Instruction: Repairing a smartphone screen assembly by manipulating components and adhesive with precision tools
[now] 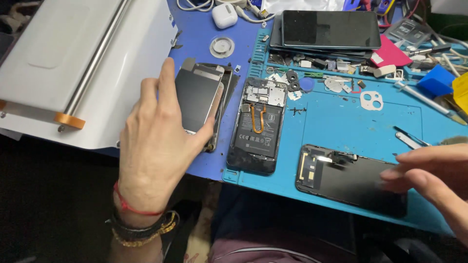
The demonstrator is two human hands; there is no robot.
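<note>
Cluttered blue repair mat (360,122), opened phone (257,125), white machine (73,63) alongside.

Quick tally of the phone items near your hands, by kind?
Opened phones with battery exposed: 1
Dark screen panels lying flat on the blue mat: 1, under the right hand
Loose panels in the stack by the left hand: at least 2
Total: at least 4

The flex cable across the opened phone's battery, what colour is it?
Orange. The flex cable loops over the black battery; the head view shows it.
</note>
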